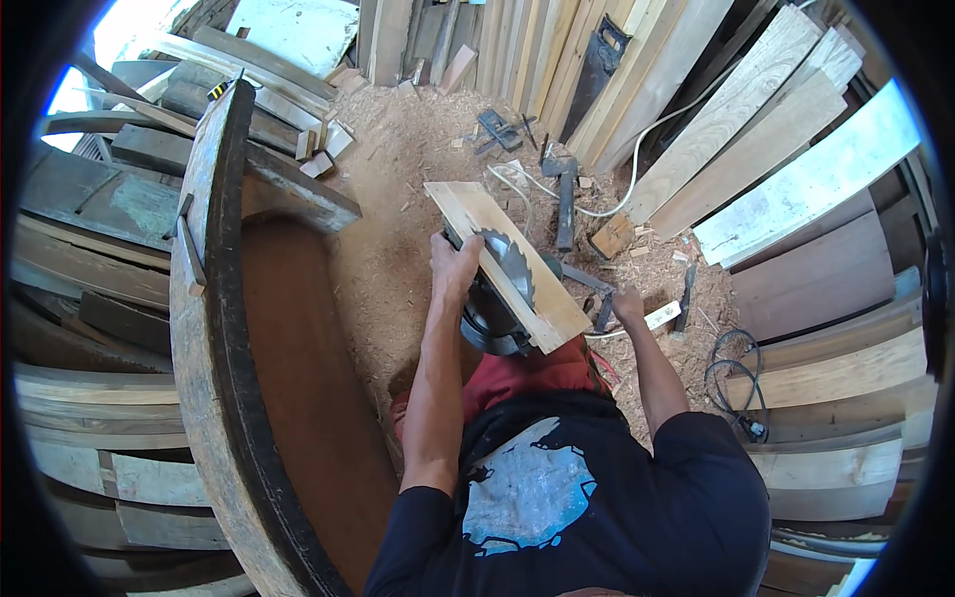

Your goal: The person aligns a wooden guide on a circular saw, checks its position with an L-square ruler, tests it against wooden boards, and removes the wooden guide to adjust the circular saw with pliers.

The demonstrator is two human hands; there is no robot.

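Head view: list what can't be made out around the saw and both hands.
- Circular saw: its body hidden under the wooden board; only the blade shows.
- Right hand: what it grips among the dark tools is too small to tell.
- Left hand: fingertips hidden behind the saw.
- Cable: its far end is lost among planks.

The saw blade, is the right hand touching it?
No, the right hand is down on the sawdust floor beside the board, apart from the saw blade.

Pale wood board (502, 261), toothed metal blade (509, 264).
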